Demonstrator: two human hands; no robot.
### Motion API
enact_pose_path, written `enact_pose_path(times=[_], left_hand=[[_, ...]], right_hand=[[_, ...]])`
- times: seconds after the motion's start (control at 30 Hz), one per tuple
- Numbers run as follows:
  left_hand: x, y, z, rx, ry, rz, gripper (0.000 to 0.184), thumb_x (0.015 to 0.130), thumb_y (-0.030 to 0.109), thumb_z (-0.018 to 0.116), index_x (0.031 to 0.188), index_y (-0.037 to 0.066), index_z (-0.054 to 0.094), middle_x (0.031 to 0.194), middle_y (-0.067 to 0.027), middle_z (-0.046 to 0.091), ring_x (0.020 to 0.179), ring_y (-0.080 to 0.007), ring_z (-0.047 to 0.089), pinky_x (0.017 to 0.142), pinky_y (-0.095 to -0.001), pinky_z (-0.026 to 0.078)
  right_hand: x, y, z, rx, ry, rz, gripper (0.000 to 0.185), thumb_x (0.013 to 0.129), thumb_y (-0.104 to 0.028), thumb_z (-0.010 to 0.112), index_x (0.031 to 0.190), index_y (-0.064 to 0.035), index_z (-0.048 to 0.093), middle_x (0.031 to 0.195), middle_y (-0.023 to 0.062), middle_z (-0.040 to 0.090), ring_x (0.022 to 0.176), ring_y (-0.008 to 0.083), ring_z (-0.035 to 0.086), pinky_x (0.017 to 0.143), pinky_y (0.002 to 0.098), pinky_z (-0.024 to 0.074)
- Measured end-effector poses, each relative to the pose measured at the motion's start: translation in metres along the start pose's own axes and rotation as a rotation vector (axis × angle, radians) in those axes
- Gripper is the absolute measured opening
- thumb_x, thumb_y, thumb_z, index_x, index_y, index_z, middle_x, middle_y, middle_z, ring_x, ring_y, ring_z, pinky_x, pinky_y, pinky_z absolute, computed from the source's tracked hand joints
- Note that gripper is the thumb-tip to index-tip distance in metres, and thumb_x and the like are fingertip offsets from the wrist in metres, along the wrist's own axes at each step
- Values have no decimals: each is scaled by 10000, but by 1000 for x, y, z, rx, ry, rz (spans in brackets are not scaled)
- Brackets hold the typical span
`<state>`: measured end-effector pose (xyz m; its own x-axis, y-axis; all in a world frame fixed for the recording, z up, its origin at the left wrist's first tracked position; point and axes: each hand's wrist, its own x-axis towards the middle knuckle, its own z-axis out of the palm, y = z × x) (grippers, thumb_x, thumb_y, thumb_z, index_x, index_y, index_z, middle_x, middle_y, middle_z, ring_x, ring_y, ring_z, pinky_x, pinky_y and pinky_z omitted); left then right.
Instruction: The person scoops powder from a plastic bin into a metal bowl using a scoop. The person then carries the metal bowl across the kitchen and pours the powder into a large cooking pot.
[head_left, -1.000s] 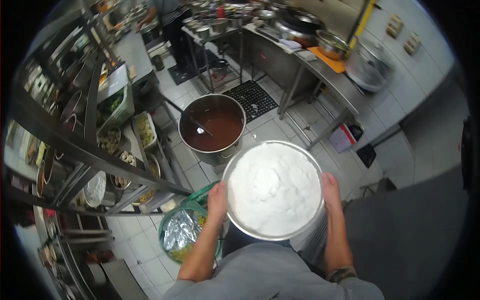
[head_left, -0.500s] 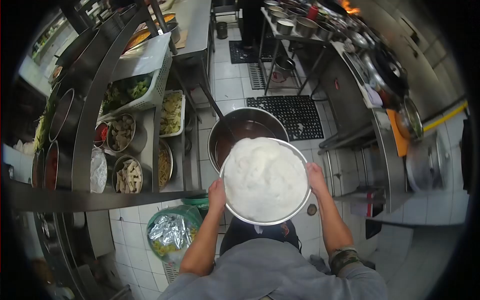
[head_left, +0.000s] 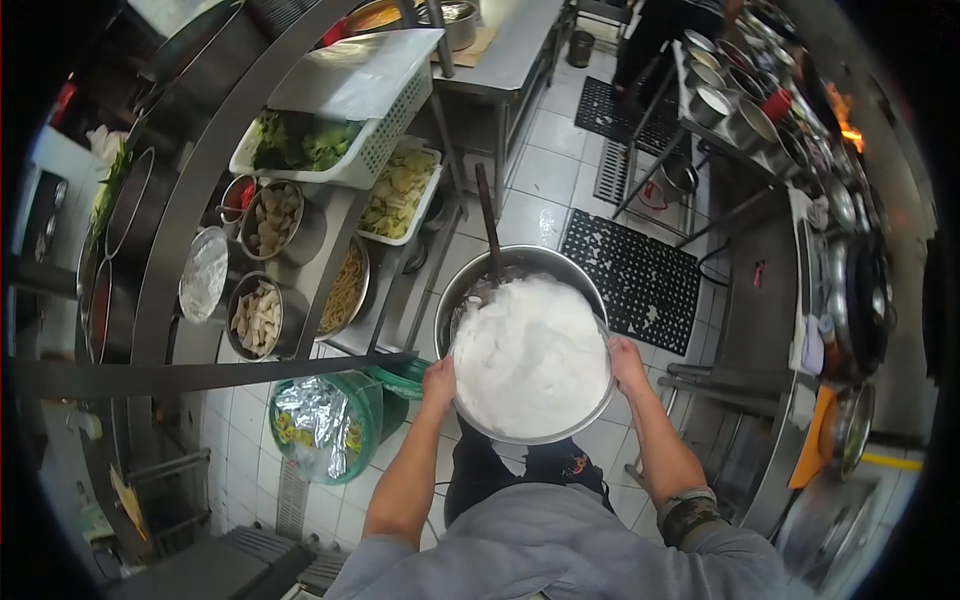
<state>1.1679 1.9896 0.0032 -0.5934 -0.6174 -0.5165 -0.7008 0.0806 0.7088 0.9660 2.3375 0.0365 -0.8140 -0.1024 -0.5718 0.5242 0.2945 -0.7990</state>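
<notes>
A wide metal bowl (head_left: 530, 440) heaped with white powder (head_left: 535, 365) is between my two hands. My left hand (head_left: 438, 383) is closed on its left rim, and my right hand (head_left: 627, 365) grips the right rim. The bowl tilts away from me over a large steel pot (head_left: 445, 305) on the floor. White powder reaches past the bowl's far edge into the pot's mouth, hiding most of its contents. A long dark handle (head_left: 487, 215) leans up out of the pot; its lower end is hidden.
To the left, a steel shelf holds a white basket (head_left: 385, 130) of greens and several metal food containers. A foil-topped green bucket (head_left: 365, 430) stands on the tiles. Beyond the pot lies a black rubber mat (head_left: 635, 280). Flame (head_left: 845, 120) burns at the right, and a person (head_left: 660, 45) stands farther back.
The bowl has moved farther over the pot and tipped forward. Powder now extends over its far rim into the pot. The view has shifted, and both hands keep their grip.
</notes>
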Motion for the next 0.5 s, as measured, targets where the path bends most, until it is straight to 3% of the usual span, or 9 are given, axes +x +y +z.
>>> enact_pose_path(times=[0.1, 0.2, 0.4, 0.5], left_hand=[[18, -37, 16, -40, 31, -60, 501, 981, 374, 427, 1046, -58, 673, 1072, -286, 663, 1031, -447, 614, 918, -447, 468], [-11, 21, 0, 113, 17, -168, 520, 976, 387, 422, 1043, -66, 668, 1096, -297, 650, 1059, -446, 605, 937, -449, 465], [-8, -7, 16, 196, -25, -167, 525, 961, 385, 424, 1018, -77, 668, 1096, -298, 650, 1054, -451, 611, 926, -466, 466], [13, -62, 44, -108, -28, -288, 515, 955, 375, 430, 1013, -76, 670, 1075, -294, 659, 1037, -453, 617, 909, -471, 470]], right_hand=[[23, 1, 2, -58, -48, 58, 275, 1017, -202, 483, 973, 15, 645, 870, 58, 664, 768, 130, 584, 691, 309, 489], [27, -9, 5, -110, -65, 111, 272, 1016, -192, 479, 981, 11, 656, 880, 67, 677, 771, 141, 603, 689, 318, 500], [38, -24, -3, -126, -96, 172, 256, 1000, -177, 483, 958, 6, 655, 870, 94, 682, 763, 192, 632, 684, 350, 514], [43, -23, -7, -172, -77, 126, 247, 994, -193, 488, 983, 1, 639, 886, 97, 676, 744, 200, 635, 640, 369, 517]])
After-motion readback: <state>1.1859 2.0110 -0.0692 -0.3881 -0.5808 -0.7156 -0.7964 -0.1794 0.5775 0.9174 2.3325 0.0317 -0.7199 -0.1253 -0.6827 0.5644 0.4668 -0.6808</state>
